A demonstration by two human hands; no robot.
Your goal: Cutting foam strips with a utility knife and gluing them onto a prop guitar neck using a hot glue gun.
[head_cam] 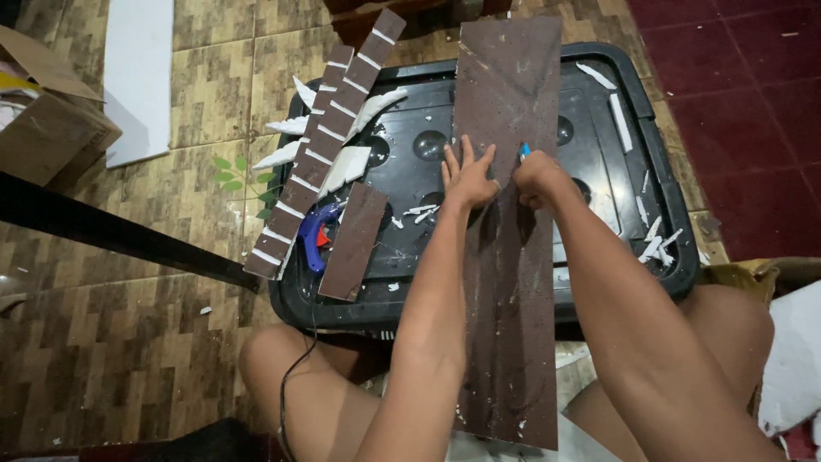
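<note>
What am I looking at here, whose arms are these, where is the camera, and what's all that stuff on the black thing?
There is no machine here. One camera sits on a person's head and looks down at their own bare arms and knees. The left hand presses flat on a long brown board. The right hand is closed around a small blue-tipped tool held against that board. The board lies across a black plastic lid set on a tiled floor. On the lid lie white foam scraps, a blue glue gun, a shorter brown strip and a brown strip with white bars.
</note>
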